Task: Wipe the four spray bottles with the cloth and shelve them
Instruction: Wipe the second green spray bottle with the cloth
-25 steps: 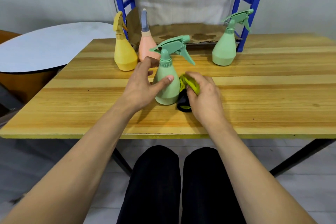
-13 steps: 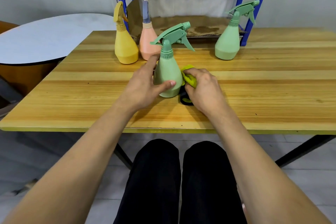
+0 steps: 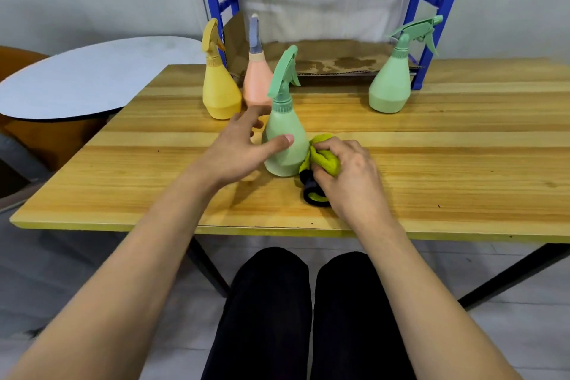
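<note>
Table (image 3: pixel 431 157): pale wood planks, glossy.
Near green spray bottle (image 3: pixel 285 145): matte plastic cone, upright mid-table; contents unseen.
Left hand (image 3: pixel 237 148): fingers loose, thumb touching bottle.
Right hand (image 3: pixel 348 170): clenched around bunched yellow-green cloth (image 3: pixel 324 157), pressed to bottle's base.

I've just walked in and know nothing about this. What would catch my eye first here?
Probably the near green spray bottle standing mid-table, with the left hand steadying it and the right hand pressing a bunched yellow-green cloth against its side. Behind it on the wooden table, a yellow bottle and a pink bottle stand close together at the left, and another green bottle stands far right by the blue shelf frame.
</note>
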